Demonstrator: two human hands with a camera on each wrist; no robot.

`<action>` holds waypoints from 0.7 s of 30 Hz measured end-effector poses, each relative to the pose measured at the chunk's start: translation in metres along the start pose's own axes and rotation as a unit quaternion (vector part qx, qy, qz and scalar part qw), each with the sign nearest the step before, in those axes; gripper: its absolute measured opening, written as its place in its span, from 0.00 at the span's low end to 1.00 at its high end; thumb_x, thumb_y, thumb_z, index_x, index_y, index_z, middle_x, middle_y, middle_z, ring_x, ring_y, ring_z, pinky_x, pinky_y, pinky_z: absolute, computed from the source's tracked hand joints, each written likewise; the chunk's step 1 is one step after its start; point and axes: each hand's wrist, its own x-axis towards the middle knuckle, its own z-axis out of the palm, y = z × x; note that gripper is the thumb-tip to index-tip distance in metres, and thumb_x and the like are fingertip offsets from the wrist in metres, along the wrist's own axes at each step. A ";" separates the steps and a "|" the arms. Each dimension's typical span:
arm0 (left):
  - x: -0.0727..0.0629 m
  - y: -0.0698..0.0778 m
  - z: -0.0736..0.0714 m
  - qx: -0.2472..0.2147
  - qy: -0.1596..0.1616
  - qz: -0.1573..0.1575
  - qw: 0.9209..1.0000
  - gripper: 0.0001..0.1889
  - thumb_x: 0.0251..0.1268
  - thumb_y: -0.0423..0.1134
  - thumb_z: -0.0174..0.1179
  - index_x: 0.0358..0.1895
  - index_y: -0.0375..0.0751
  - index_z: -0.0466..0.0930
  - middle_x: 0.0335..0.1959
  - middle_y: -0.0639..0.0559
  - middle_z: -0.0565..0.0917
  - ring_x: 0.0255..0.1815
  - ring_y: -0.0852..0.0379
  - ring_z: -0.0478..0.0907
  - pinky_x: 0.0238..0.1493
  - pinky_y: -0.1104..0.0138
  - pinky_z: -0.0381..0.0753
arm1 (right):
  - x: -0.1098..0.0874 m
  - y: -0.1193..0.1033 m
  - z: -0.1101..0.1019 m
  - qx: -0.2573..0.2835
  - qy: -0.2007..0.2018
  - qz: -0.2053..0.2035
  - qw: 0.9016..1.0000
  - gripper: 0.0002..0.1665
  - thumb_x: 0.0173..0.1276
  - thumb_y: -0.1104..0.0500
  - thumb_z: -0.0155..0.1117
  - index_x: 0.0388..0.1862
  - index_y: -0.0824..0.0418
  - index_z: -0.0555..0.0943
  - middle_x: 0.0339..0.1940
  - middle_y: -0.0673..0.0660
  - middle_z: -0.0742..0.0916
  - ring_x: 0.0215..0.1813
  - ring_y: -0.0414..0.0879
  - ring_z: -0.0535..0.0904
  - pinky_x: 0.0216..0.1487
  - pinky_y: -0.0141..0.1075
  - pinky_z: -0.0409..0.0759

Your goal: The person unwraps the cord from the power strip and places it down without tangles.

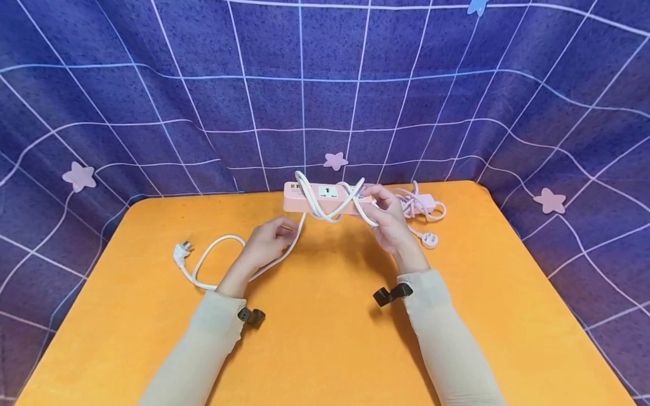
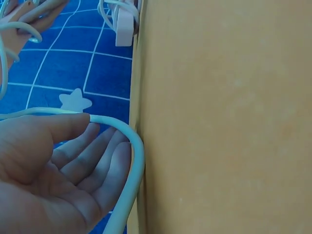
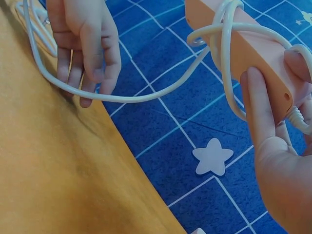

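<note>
A pink power strip (image 1: 299, 204) with a white cord (image 1: 312, 202) wound crosswise round it is held up above the table. My right hand (image 1: 390, 224) grips its right end, fingers along one side in the right wrist view. Lower and to the left, my left hand (image 1: 269, 242) is beside the cord's loose length; in the left wrist view its fingers are relaxed and the cord (image 2: 137, 161) runs past the thumb tip and fingers. From there the cord loops over the table to a white plug (image 1: 180, 252) lying at the left.
A second bundled pale pink cord with a block (image 1: 425, 204) and a round plug (image 1: 429, 240) lies at the table's back right. The orange table (image 1: 325, 338) ends at a blue gridded curtain (image 1: 264, 101) behind and at both sides.
</note>
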 end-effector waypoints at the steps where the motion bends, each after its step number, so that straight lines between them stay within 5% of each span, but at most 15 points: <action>1: 0.000 -0.001 0.000 -0.003 0.000 -0.003 1.000 0.11 0.78 0.40 0.63 0.58 0.48 0.84 0.49 0.47 0.91 0.52 0.48 0.86 0.57 0.54 0.79 | 0.000 0.000 0.000 -0.001 -0.001 0.000 1.000 0.22 0.65 0.78 0.55 0.38 0.54 0.86 0.54 0.53 0.80 0.48 0.43 0.81 0.45 0.33 0.89; 14: 0.000 0.000 -0.006 -0.023 0.019 0.003 1.000 0.13 0.78 0.40 0.63 0.57 0.40 0.86 0.41 0.45 0.91 0.38 0.53 0.84 0.40 0.63 0.77 | 0.000 -0.001 0.000 0.003 -0.006 -0.009 1.000 0.22 0.65 0.79 0.54 0.39 0.55 0.86 0.55 0.53 0.80 0.47 0.43 0.81 0.44 0.33 0.89; 21: 0.005 0.002 -0.014 -0.011 0.046 0.023 0.999 0.12 0.77 0.39 0.63 0.56 0.40 0.87 0.42 0.43 0.92 0.38 0.55 0.87 0.42 0.63 0.78 | -0.001 -0.002 0.000 0.005 -0.009 0.001 1.000 0.22 0.65 0.78 0.55 0.39 0.54 0.86 0.55 0.54 0.78 0.48 0.43 0.81 0.46 0.34 0.89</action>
